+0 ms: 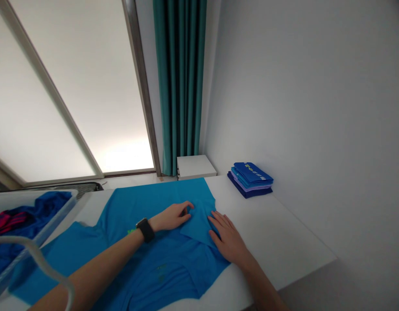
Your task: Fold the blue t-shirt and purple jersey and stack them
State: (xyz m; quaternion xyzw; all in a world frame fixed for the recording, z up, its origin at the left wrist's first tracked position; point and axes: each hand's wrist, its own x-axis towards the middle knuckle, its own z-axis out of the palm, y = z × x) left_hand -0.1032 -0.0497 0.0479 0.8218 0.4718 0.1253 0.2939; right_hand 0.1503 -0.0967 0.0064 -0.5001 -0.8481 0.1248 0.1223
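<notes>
Left hand: my left hand point(171, 217) is curled on the blue T-shirt point(160, 276), fingertips down on the cloth; I can't tell whether it's pinching any fabric.
Right hand: my right hand point(227, 239) is open, fingers spread, pressing flat beside the shirt's folded flap point(197, 226), holding nothing.
Shirt: spread on the white table point(277, 233), flap folded inward.
Wrist: a black smartwatch point(145, 230) on my left.
Around: folded blue shirts point(250, 179) stacked farther along the table; a plastic bin point(56, 214) of clothes to my left.
</notes>
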